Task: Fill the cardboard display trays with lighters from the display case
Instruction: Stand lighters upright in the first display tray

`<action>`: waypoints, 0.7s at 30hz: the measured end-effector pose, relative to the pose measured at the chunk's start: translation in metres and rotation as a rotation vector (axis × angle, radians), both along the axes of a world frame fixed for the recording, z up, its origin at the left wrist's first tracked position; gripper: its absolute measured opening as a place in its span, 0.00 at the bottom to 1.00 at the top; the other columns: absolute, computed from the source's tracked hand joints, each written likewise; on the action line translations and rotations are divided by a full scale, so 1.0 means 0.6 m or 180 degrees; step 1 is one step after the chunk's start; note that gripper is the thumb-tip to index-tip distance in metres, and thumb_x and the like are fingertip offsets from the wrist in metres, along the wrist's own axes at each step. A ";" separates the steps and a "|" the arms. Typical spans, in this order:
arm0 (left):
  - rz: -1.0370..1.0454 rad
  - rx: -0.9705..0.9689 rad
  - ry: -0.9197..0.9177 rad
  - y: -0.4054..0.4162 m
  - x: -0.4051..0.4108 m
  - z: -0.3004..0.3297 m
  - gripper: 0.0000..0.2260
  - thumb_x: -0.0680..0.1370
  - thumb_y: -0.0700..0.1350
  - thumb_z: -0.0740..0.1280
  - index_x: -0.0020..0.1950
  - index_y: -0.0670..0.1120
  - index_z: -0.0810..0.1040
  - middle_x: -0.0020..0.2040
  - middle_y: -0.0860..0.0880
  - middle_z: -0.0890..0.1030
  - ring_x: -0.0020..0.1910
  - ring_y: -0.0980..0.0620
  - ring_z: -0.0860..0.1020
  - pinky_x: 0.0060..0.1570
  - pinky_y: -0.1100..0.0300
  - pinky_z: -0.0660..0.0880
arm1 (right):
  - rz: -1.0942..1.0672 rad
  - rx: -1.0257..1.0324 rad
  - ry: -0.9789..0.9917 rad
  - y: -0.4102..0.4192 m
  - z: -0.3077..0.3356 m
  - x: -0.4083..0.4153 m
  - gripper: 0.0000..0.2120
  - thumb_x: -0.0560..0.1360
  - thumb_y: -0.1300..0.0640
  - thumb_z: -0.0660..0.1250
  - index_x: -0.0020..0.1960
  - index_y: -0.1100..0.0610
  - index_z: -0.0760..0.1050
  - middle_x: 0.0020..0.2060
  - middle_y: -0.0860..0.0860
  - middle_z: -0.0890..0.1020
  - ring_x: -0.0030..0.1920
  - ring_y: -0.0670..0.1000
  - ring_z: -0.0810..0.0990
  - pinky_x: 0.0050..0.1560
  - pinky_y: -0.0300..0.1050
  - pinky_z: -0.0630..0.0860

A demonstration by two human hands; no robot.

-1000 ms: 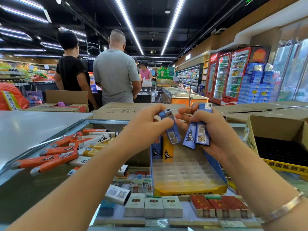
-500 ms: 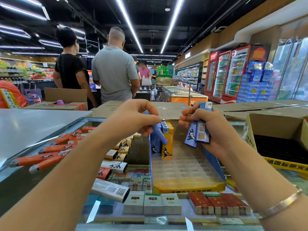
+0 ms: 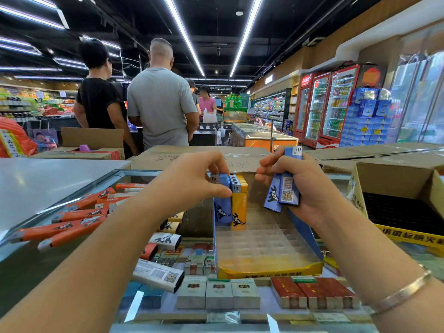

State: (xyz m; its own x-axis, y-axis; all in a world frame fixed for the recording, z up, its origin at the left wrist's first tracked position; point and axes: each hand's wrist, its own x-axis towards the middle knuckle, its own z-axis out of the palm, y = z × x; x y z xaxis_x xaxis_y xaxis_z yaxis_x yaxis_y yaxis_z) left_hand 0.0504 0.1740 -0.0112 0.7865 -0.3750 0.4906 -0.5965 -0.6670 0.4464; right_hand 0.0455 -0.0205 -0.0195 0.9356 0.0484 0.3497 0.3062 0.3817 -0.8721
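- Since the earlier frames our left hand (image 3: 204, 181) has come down from in front of the right one to the far row of the display tray (image 3: 269, 270), and the blue lighter (image 3: 222, 203) it carries now stands upright there.
- Our tray sits on the glass worktop (image 3: 36, 186); its clear grid of cells is mostly bare, with blue and yellow lighters (image 3: 239, 205) upright along the far edge only.
- Loose orange lighters (image 3: 72, 227) and white ones lie on the glass to the left; cigarette packs (image 3: 218, 293) show beneath it.
- At the right an open cardboard box (image 3: 396, 179) holds a dark insert, with a yellow strip of Chinese characters on its front.
- Each lighter carries a dark animal logo; those in our right hand (image 3: 305, 186) also show a barcode and QR code.
- Left grip: thumb and fingers pinch the top of the blue lighter.
- Right grip: fingers curl around two blue lighters (image 3: 281, 195), held above the tray.
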 end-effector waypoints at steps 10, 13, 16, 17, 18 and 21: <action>0.0113 0.0722 -0.0552 -0.009 0.002 -0.011 0.14 0.69 0.52 0.73 0.42 0.59 0.67 0.43 0.60 0.69 0.39 0.61 0.70 0.35 0.69 0.63 | 0.0018 -0.0049 0.0002 -0.001 -0.002 0.000 0.13 0.71 0.75 0.56 0.41 0.58 0.68 0.33 0.54 0.78 0.32 0.51 0.80 0.34 0.42 0.80; 0.0086 0.0783 -0.0473 -0.007 0.003 -0.009 0.10 0.70 0.51 0.72 0.42 0.57 0.71 0.43 0.60 0.70 0.40 0.60 0.71 0.37 0.68 0.66 | 0.0063 -0.0074 -0.0007 -0.002 -0.001 0.000 0.12 0.71 0.74 0.56 0.40 0.58 0.67 0.32 0.53 0.76 0.30 0.51 0.77 0.33 0.43 0.79; 0.0060 0.0808 -0.0396 -0.005 0.004 -0.004 0.06 0.72 0.49 0.71 0.45 0.56 0.76 0.43 0.60 0.71 0.40 0.60 0.72 0.37 0.69 0.66 | 0.0159 -0.0052 -0.0003 -0.002 -0.001 -0.001 0.12 0.71 0.74 0.55 0.40 0.57 0.66 0.30 0.52 0.72 0.29 0.50 0.72 0.29 0.43 0.76; 0.0079 0.0827 -0.0394 -0.003 0.004 -0.002 0.05 0.72 0.48 0.70 0.47 0.55 0.78 0.42 0.61 0.70 0.40 0.60 0.72 0.37 0.70 0.65 | 0.0183 -0.0029 0.0012 -0.002 -0.001 -0.001 0.12 0.71 0.74 0.55 0.40 0.57 0.66 0.30 0.52 0.72 0.28 0.50 0.71 0.29 0.43 0.75; 0.0103 0.0861 -0.0405 -0.002 0.004 -0.001 0.06 0.73 0.47 0.70 0.50 0.53 0.80 0.42 0.62 0.70 0.40 0.60 0.71 0.37 0.70 0.64 | 0.0201 -0.0003 0.0029 -0.002 -0.001 -0.001 0.12 0.71 0.74 0.55 0.40 0.58 0.66 0.31 0.52 0.71 0.28 0.50 0.71 0.28 0.43 0.74; 0.0159 0.1080 -0.0514 -0.002 0.003 0.003 0.10 0.76 0.46 0.67 0.56 0.52 0.80 0.43 0.62 0.69 0.40 0.61 0.70 0.37 0.72 0.62 | 0.0209 0.0060 0.0067 -0.001 0.000 -0.001 0.12 0.70 0.75 0.55 0.43 0.59 0.67 0.31 0.53 0.70 0.27 0.50 0.70 0.28 0.42 0.73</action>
State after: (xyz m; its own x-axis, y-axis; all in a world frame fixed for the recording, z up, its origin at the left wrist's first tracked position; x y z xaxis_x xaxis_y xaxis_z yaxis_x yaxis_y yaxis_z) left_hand 0.0522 0.1725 -0.0097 0.7306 -0.5006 0.4643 -0.6041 -0.7909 0.0978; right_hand 0.0447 -0.0214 -0.0196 0.9378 0.1035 0.3314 0.2616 0.4168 -0.8705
